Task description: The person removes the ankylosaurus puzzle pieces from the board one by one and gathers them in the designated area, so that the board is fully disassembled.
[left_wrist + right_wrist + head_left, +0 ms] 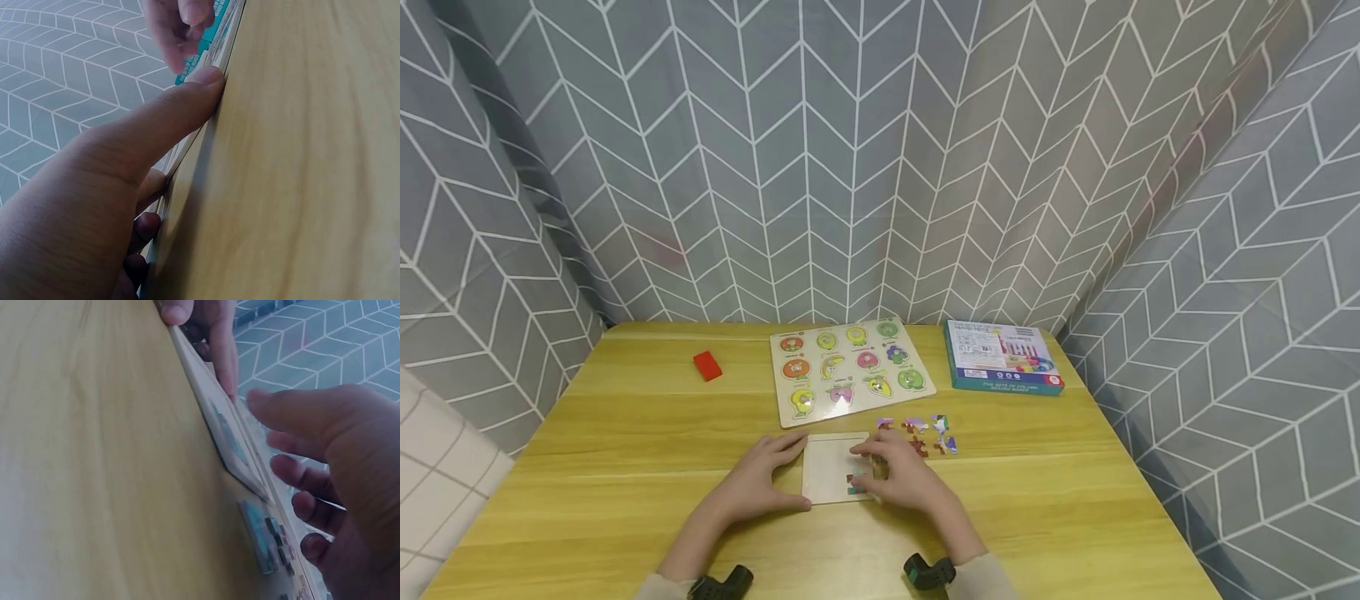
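Note:
A small pale wooden puzzle tray (827, 471) lies on the table in front of the person. One teal and brown jigsaw piece (853, 484) sits in its near right corner; the right wrist view also shows a teal patch (229, 432) inside the frame. The left hand (765, 477) holds the tray's left side, thumb (203, 78) at the near corner and forefinger at the far corner. Over the tray's right side hovers the right hand (901, 472), its fingers loosely bent and apart. Nothing shows between its thumb and fingers in the right wrist view.
Several loose jigsaw pieces (941, 423) lie right of the tray, some partly behind the right hand. Behind stands a fruit peg board (853, 371). A teal-edged box (1003, 358) lies at back right, a red block (707, 366) at back left. Patterned curtains surround the table.

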